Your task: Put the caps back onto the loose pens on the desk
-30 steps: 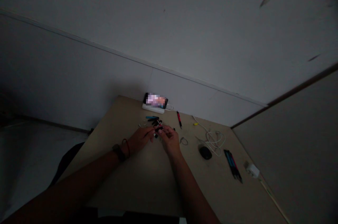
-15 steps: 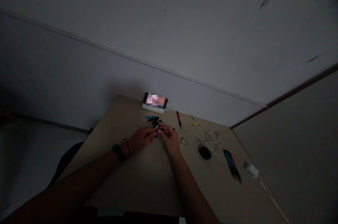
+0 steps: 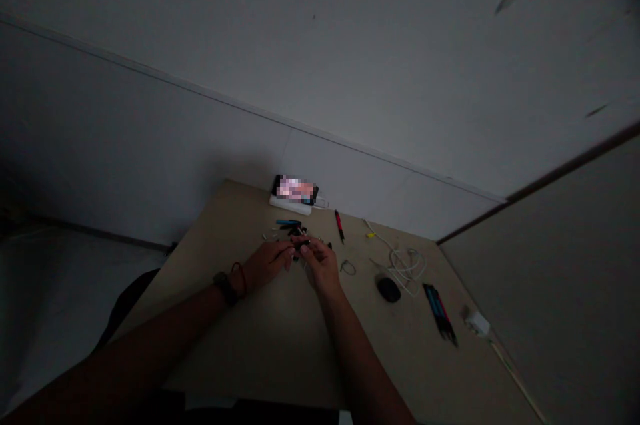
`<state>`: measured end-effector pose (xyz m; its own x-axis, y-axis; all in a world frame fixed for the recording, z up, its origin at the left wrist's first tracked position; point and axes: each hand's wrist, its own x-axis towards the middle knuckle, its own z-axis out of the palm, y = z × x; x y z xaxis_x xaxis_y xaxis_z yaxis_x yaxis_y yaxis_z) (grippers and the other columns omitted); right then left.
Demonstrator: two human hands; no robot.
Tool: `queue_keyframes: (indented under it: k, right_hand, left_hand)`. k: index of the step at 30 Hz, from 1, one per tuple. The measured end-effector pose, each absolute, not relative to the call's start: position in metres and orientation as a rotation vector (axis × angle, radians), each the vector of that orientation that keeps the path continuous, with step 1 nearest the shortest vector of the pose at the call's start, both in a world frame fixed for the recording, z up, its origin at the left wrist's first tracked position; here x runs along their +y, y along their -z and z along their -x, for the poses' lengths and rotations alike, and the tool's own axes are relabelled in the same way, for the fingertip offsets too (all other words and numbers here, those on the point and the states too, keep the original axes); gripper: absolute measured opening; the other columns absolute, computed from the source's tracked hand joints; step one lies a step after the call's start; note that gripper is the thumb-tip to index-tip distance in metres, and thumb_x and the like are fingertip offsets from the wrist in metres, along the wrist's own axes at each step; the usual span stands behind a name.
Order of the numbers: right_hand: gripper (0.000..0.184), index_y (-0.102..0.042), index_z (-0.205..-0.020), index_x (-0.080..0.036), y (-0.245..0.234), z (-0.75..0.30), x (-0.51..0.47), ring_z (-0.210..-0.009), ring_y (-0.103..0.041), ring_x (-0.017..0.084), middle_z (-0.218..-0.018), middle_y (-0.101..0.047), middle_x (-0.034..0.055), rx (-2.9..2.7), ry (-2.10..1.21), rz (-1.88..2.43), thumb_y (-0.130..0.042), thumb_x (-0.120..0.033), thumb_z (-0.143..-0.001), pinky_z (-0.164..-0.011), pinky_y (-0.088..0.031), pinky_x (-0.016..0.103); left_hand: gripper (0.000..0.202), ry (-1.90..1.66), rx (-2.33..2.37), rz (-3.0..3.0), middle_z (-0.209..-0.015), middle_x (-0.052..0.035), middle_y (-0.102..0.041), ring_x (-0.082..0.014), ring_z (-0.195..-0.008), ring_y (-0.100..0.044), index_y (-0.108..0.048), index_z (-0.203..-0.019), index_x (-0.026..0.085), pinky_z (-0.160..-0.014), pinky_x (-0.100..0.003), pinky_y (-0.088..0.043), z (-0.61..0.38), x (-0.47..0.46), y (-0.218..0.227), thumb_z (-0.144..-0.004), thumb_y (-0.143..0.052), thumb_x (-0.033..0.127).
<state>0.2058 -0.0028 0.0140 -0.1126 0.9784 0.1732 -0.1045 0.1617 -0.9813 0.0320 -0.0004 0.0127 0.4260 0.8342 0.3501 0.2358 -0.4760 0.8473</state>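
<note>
My left hand (image 3: 267, 259) and my right hand (image 3: 321, 262) meet over the middle of a beige table (image 3: 270, 338). Both have fingers curled, pinching a small dark pen-like part (image 3: 301, 245) between them. Just beyond my fingers lies a scatter of small pen parts (image 3: 290, 228), black, blue and red. The room is dim and the small pieces are hard to make out. A dark watch and a cord band sit on my left wrist.
A phone (image 3: 295, 189) leans on a white block at the table's far edge. A red pen (image 3: 339, 225), a small ring (image 3: 348, 267), a white cable (image 3: 406, 263), a black mouse (image 3: 389, 289), several pens (image 3: 440, 311) and a white charger (image 3: 477, 323) lie to the right.
My hands have stayed together over the same spot; the fingers shifted slightly around the small dark part. Nothing else on the table moved.
</note>
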Motion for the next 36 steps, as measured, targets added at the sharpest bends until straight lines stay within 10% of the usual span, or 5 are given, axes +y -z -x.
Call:
queue_keyframes:
  k: [36]
  right_hand:
    - [0.032,-0.062,-0.073,-0.021,-0.0053,-0.2051,0.0016,-0.066,-0.061,0.015,-0.070,-0.065,-0.0017,-1.240,-1.157,1.007,-0.081,-0.046,-0.071,-0.067,-0.054,0.028]
  left_hand:
    - [0.044,-1.031,0.937,-1.948,-0.063,-0.0010,-0.059,-0.0158,-0.062,-0.056,-0.056,-0.067,0.018,-0.064,-0.028,-0.038,-0.0328,-0.0023,-0.0141,-0.101,-0.039,0.040]
